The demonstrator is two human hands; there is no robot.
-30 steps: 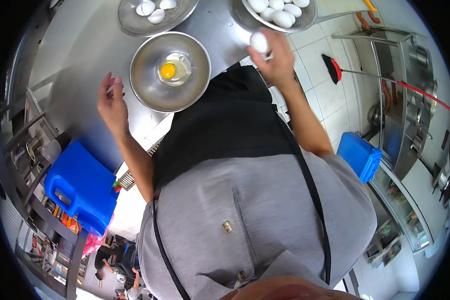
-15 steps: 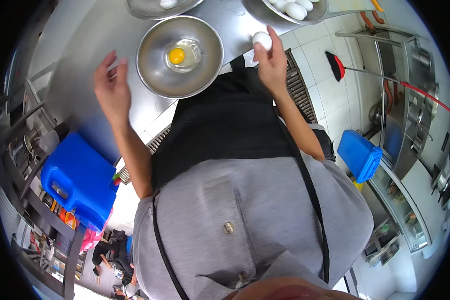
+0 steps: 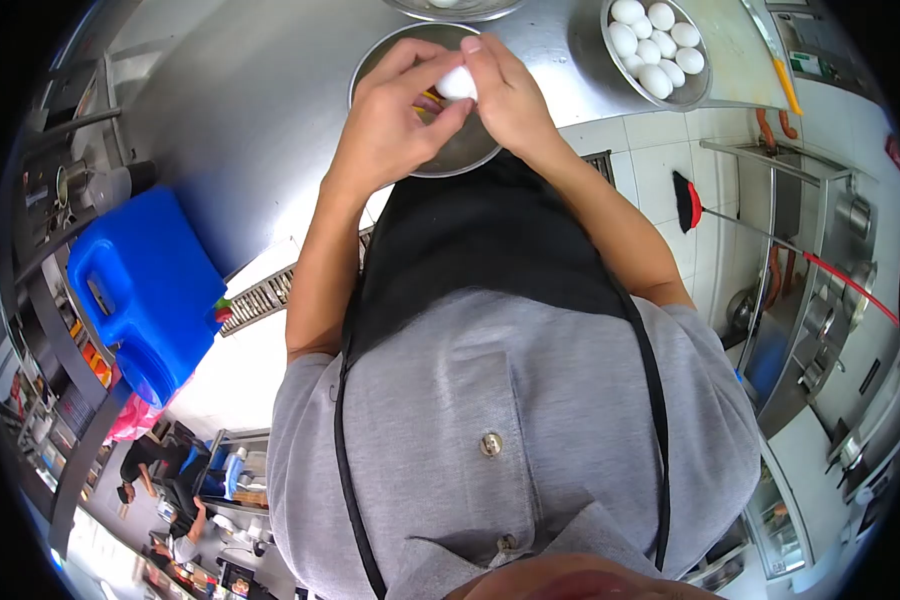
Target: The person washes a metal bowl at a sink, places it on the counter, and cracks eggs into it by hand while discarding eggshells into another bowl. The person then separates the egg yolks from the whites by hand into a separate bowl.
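White egg (image 3: 457, 84), half-curled hands (image 3: 395, 130) (image 3: 515, 108) holding it, metal bowl (image 3: 472, 153) beneath

Tabletop (image 3: 240, 110): shiny gray metal.
Floor (image 3: 660, 165): white squares, with a long slotted drain (image 3: 265, 300).
Right side: tall metal rack (image 3: 818, 235) with pots (image 3: 855, 214).
Left side: dark metal shelves (image 3: 92, 440).
Light: bright and white.

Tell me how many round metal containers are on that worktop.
3: the near bowl under the left hand and right hand; the egg bowl at right; the top container, cut off. More may be hidden.
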